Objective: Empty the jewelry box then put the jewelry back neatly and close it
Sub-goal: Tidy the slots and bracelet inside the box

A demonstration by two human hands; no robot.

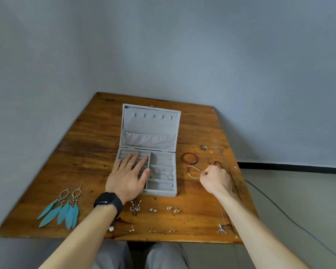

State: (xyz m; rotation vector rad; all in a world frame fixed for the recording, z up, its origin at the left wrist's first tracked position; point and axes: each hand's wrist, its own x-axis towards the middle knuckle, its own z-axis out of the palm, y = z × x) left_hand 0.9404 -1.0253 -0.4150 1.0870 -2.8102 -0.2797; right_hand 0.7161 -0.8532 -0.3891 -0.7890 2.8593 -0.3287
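Left hand [127, 176] flat on jewelry box [161, 189]; right hand [215, 179] pinches bracelet [192, 171] beside it.

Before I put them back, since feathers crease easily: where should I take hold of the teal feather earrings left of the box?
Pinch the teal feather earrings by their metal hoops at the far end, coming from above with the left hand, the nearer one. They lie flat, feathers fanning toward the near edge, so the hoops are the firm, exposed part.

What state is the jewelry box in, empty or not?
Not empty. The open jewelry box holds a silver bracelet in its middle right compartment; the left hand covers the ring rolls, so cannot tell there.
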